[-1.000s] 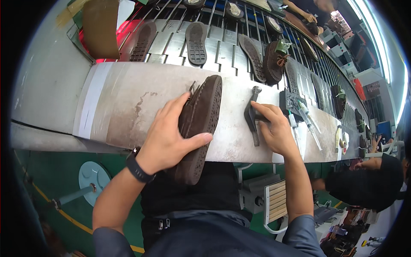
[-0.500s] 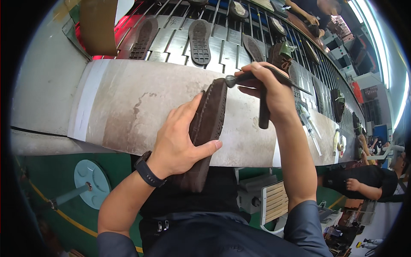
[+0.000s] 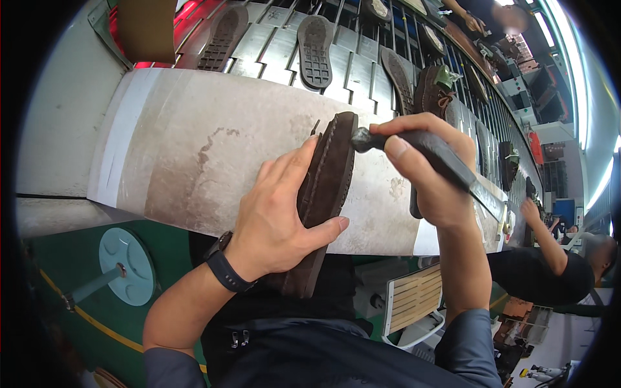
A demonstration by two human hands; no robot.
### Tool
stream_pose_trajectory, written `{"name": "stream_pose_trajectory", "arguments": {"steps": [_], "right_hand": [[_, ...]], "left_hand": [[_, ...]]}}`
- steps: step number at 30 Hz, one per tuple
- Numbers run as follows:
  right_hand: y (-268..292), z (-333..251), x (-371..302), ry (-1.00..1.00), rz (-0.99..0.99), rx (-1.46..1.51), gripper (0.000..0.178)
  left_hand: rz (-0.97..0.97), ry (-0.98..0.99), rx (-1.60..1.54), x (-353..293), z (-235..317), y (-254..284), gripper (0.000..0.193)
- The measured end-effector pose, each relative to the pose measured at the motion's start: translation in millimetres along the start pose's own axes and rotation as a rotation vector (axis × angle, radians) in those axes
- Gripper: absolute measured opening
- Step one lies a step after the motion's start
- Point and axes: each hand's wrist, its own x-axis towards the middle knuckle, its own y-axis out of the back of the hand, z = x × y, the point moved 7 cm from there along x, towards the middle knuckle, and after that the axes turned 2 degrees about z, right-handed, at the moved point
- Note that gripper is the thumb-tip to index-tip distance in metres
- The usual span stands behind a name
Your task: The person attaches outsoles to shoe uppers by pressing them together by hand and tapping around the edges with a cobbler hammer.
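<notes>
A dark brown shoe [image 3: 330, 171] with a stitched edge stands tilted over the bench's front edge. My left hand [image 3: 275, 210] is closed around it, thumb on the near side, fingers on the far side. In my right hand [image 3: 440, 174] is a dark hammer [image 3: 433, 152], gripped around its head, with its handle hanging down below the fingers. The hammer's rounded metal end is right beside the shoe's upper right edge; whether they touch I cannot tell. Its other end points down to the right.
The worn pale bench [image 3: 174, 149] runs across under my hands. Beyond it, a metal slat conveyor [image 3: 272, 42] carries several soles [image 3: 315, 52] and a brown shoe [image 3: 435, 94]. A blue round stool [image 3: 127, 266] and a slatted chair [image 3: 414, 297] stand below. Other people work at right.
My right hand has turned and moved slightly right and down with the hammer, whose rounded end is now lower along the shoe's edge. The shoe has shifted a little right in my left hand.
</notes>
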Motion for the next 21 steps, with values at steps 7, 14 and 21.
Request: {"name": "stream_pose_trajectory", "arguments": {"steps": [7, 14, 21], "right_hand": [[-11, -11, -23, 0.134, -0.025, -0.130, 0.023], [-31, -24, -67, 0.402, -0.016, -0.230, 0.032], [-56, -40, -113, 0.385, -0.125, -0.137, 0.032]], "left_hand": [[0.013, -0.024, 0.011, -2, 0, 2, 0.106], [0.097, -0.083, 0.038, -5, -6, 4, 0.077], [0.147, -0.067, 0.040, -9, -5, 3, 0.069]]}}
